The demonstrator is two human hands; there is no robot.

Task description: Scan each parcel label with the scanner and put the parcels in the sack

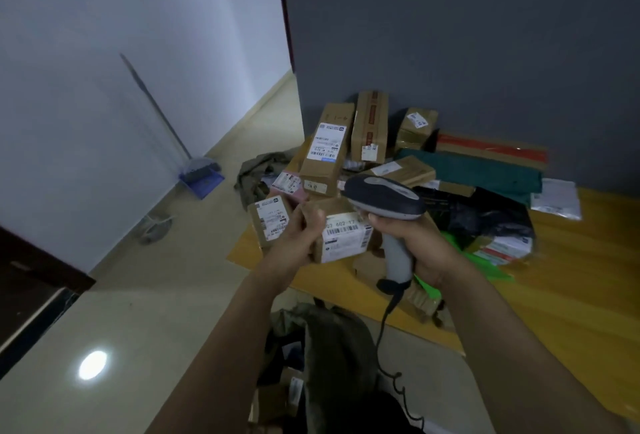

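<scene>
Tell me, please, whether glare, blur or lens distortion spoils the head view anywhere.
Head view: a bright reflection glares on the floor tiles; the wide-angle lens bows the wall edges; light is dim; the label on the parcel in the left hand is soft, only large digits legible.

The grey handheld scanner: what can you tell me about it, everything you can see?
The grey handheld scanner looks plastic: a dark blue-grey head with a pale grey top panel, a pale grey handle, and a black cord hanging from its base. The right hand grips the handle, holding it upright, the head over the white label of a brown cardboard parcel that the left hand holds.
</scene>
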